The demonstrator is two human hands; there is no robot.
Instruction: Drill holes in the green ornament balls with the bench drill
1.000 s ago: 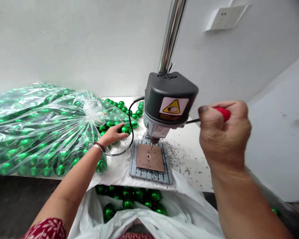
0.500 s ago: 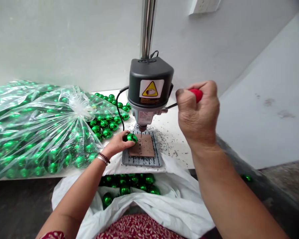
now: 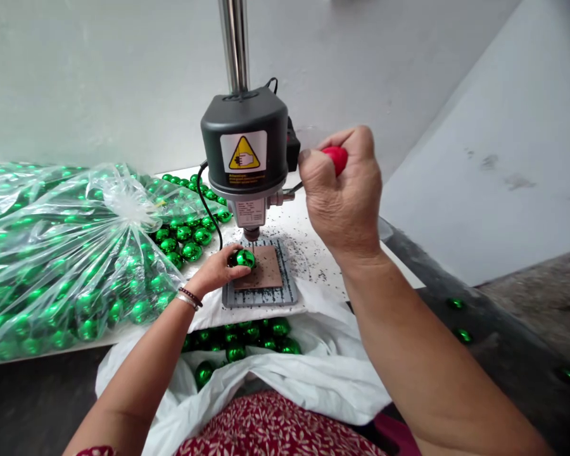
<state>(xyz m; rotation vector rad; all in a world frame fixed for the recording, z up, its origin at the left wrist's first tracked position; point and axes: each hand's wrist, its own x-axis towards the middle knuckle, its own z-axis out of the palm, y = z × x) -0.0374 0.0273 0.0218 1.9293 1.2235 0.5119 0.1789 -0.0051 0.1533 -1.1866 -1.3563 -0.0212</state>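
My left hand [image 3: 221, 269] is closed round a shiny green bauble [image 3: 245, 258], held between thumb and fingers over a brown square board [image 3: 268, 269]. The board lies on the grey slotted base [image 3: 287, 294] of a small drill press [image 3: 247, 139]. Right above the bauble is the chuck [image 3: 251, 234]; the bit's tip is hard to make out against the ball. My right hand [image 3: 344, 196] grips the red-knobbed lever [image 3: 336, 159] on the press's right side.
A tied clear plastic bag [image 3: 76, 266] full of green baubles fills the left of the white table. Loose baubles [image 3: 190, 234] lie beside it. Dark shavings scatter round the base. In my lap, white cloth [image 3: 323, 380] holds several baubles; a few more lie on the dark floor at right.
My left hand has brought the bauble rightward over the board, beneath the chuck. My right hand stays on the lever. The whole view has shifted, so the press appears further left.
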